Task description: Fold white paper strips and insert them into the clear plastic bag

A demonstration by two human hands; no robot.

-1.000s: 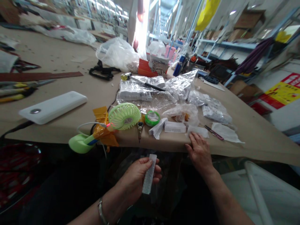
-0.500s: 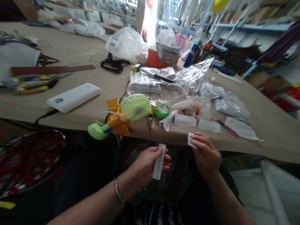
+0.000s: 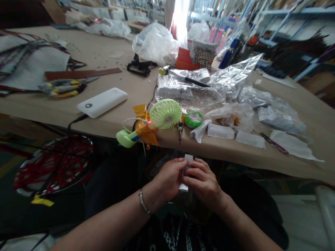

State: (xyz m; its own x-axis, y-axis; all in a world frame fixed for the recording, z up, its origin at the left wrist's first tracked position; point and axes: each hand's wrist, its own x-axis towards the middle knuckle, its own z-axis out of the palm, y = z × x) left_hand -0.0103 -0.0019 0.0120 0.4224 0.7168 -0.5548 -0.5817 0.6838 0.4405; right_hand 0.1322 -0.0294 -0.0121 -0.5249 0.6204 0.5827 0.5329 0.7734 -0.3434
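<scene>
Workbench edge (image 3: 222, 150) above, left hand (image 3: 169, 179) and right hand (image 3: 201, 184) clamped on a paper slip (image 3: 183, 187)

**We are pinching a white paper strip (image 3: 186, 173) between both hands**

Our left hand (image 3: 169, 179) and right hand (image 3: 201, 183) are meeting just below the table edge (image 3: 230, 158), with the strip's ends showing above and below our fingers (image 3: 195, 169). Straight ahead of our fingertips, a green mini fan (image 3: 165, 113) is standing on the table. Just right of them, white cartons (image 3: 220, 131) are lying. Further left, a white power bank (image 3: 102, 102) is resting.
</scene>
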